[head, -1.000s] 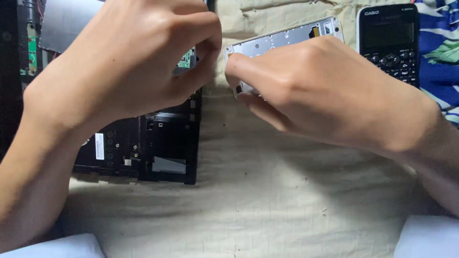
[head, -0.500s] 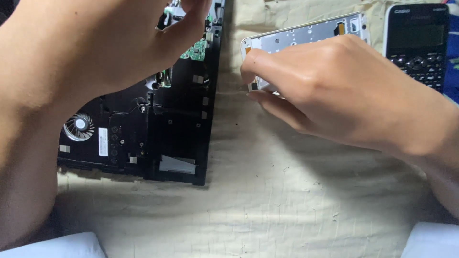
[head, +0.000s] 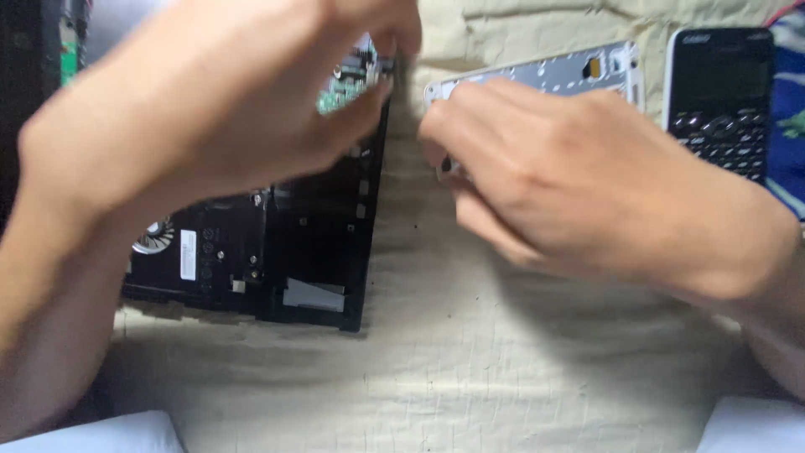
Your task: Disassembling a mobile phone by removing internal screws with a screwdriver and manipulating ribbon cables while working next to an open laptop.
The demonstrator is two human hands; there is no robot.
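Left hand (head: 218, 126) hovers over the opened laptop chassis (head: 277, 252), blurred by motion; thumb and fingertips drawn close together near the chassis's upper right edge, by the green circuit board (head: 340, 92); whether anything is pinched between them cannot be told, the fingertips smear into the board; the palm hides much of the laptop's upper half.

Right hand (head: 570, 184) lies on the silver metal bracket (head: 570, 71), knuckles up, fingers curled down over the bracket's left end; grip looks closed on that end, thumb tucked under and out of sight; a small dark spot shows at the fingertips, too small to name.

Laptop chassis is black, lying flat on the cream cloth (head: 470, 369), insides exposed; cooling fan (head: 153, 235) visible at its lower left, a white label (head: 188, 254) just beside the fan, a pale grey patch near the bottom edge.

Bracket lies on the cloth to the right of the chassis, apart from it, its long side tilted slightly up to the right; black calculator (head: 721, 101) just beside the bracket's right end, upright to the camera; patterned blue fabric (head: 788, 109) at the far right edge, touching or under the calculator's side, cannot tell which.

Two pale rounded shapes sit at the bottom corners.
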